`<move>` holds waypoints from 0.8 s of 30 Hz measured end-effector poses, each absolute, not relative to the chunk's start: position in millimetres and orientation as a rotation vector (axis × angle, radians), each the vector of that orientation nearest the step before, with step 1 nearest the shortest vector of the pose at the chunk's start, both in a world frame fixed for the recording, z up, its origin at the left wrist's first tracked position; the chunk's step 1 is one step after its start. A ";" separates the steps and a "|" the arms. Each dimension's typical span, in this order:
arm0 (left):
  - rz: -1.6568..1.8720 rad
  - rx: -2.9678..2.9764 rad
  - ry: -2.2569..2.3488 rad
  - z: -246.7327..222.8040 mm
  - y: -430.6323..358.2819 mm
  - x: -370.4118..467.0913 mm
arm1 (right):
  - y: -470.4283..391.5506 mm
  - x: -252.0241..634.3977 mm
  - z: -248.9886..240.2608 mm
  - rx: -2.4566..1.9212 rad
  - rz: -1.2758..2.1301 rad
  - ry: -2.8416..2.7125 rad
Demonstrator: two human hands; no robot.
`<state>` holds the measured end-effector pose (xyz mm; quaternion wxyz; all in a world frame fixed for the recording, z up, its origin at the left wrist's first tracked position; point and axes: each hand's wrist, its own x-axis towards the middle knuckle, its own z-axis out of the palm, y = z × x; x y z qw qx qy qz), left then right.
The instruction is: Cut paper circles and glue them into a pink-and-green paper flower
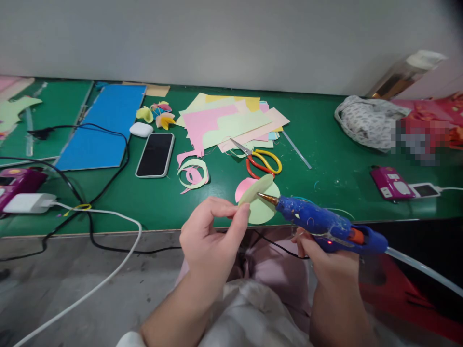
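Observation:
Between thumb and forefinger, my left hand (215,236) pinches a pale green paper circle (265,208) that looks folded, one half standing up. My right hand (325,260) is wrapped round the handle of a blue hot glue gun (314,217) with a lit red light. Its metal nozzle points left and meets the paper near the fold; whether glue is coming out I cannot tell. A pink paper piece (243,188) shows behind the green one. Scissors (258,159) with red and yellow handles lie just beyond, their blades on a pile of coloured paper (231,120).
Paper ring offcuts (193,174), a phone (155,155), a white earbud case (141,129) and small paper shapes (159,114) lie left of the pile. Black and white cables (123,217) cross the left edge by a blue board (104,125). A cloth bundle (369,120) and purple power box (392,184) stand right.

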<state>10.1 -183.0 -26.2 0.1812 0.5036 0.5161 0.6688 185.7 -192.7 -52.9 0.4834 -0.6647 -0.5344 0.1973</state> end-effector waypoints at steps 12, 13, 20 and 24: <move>1.868 1.446 1.449 -27.4 -183.0 10.5 | -190.8 186.3 -47.9 -1.637 0.521 -1.283; 1.867 1.447 1.449 -27.5 -182.9 10.7 | -190.9 186.1 -48.2 -1.633 0.515 -1.271; 1.861 1.444 1.445 -28.1 -183.8 10.7 | -191.2 187.6 -51.8 -1.654 0.471 -1.292; 1.857 1.457 1.427 -29.8 -182.8 10.9 | -191.3 187.6 -52.1 -1.649 0.474 -1.273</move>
